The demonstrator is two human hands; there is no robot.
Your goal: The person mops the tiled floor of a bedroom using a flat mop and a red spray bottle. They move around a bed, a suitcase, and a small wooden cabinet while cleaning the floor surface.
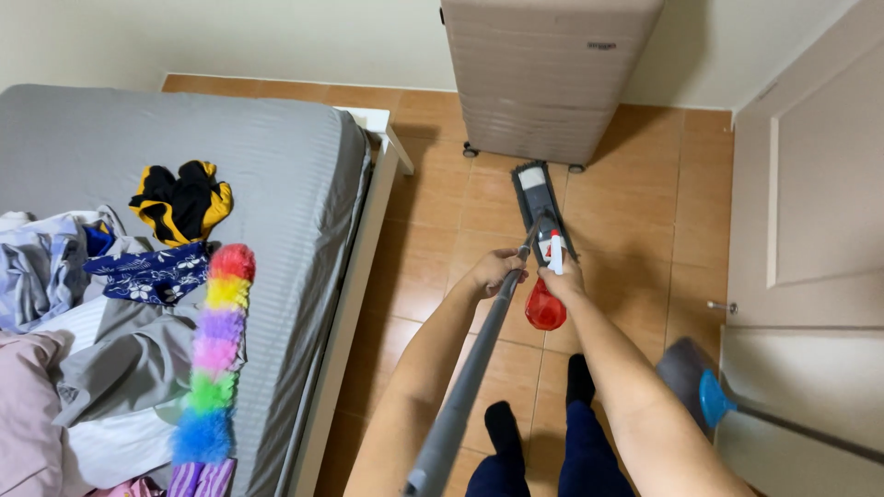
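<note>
Left hand [493,272] is clamped on the grey mop handle [470,368], mop head [541,207] flat on the tiles near the suitcase [543,74]. Right hand [564,276] grips a red spray bottle [545,308] beside it.

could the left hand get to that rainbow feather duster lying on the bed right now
Probably not right away. The left hand is wrapped round the grey mop handle, and the rainbow duster lies on the grey bed off to its left. Nothing blocks the path, but the hand would need to let go first.
</note>
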